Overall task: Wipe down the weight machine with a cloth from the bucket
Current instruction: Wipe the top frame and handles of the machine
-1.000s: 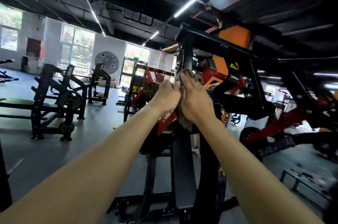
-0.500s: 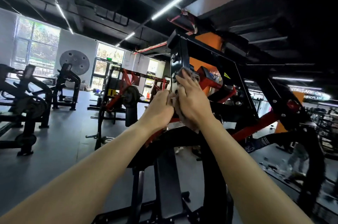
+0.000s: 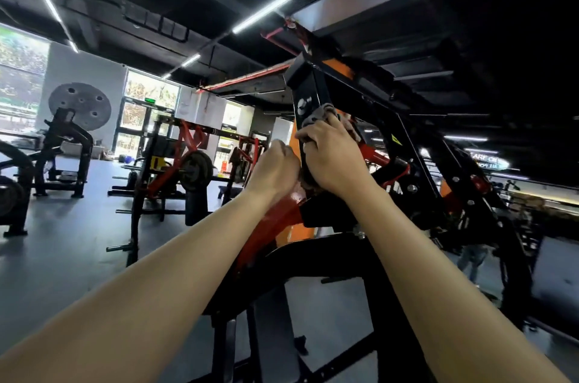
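Centre frame: my right hand (image 3: 332, 160) grips the grey cloth (image 3: 324, 111) against the black upright of the weight machine (image 3: 305, 85). My left hand (image 3: 275, 168), fingers curled, sits just beside; its hold I cannot tell.

Grey-brown cloth (image 3: 326, 111), bunched, pressed against the weight machine (image 3: 391, 132) on its black upright post, near the post's top end. Machine frame black with red and orange parts.
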{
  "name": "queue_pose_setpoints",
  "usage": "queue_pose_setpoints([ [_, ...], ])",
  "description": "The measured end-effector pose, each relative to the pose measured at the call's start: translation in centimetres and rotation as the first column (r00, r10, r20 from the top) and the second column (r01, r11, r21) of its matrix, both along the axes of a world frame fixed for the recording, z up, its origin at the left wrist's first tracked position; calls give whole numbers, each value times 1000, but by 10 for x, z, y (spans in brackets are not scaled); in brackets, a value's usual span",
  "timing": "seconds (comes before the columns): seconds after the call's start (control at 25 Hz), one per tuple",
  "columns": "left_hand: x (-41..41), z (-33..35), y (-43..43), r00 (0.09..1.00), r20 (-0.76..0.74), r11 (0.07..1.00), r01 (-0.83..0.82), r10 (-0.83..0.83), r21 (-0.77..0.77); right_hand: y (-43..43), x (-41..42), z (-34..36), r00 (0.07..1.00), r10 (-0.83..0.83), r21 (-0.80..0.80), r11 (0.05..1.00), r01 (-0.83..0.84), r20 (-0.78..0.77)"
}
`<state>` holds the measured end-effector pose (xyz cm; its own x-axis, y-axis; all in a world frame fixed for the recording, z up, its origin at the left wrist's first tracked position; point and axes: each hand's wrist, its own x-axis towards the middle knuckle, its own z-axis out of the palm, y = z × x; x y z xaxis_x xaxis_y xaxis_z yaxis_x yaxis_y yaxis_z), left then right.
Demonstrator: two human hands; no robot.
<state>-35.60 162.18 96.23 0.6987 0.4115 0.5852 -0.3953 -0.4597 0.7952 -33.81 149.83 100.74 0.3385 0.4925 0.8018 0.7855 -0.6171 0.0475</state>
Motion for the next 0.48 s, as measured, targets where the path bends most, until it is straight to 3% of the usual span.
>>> queue_pose_setpoints([
  [0.16, 8, 3, 14, 994, 45, 995, 99, -98, -15, 17, 3, 13, 975, -194, -106, 973, 205, 104],
  [0.28, 14, 4, 33, 983, 46, 984, 176, -175, -27, 31, -5, 6, 911, -365, -221, 888, 403, 193],
  [0.48, 7, -1, 45, 973, -21, 973, 227, -228, -40, 27, -35, -15, 884, -445, -304, 830, 468, 144],
])
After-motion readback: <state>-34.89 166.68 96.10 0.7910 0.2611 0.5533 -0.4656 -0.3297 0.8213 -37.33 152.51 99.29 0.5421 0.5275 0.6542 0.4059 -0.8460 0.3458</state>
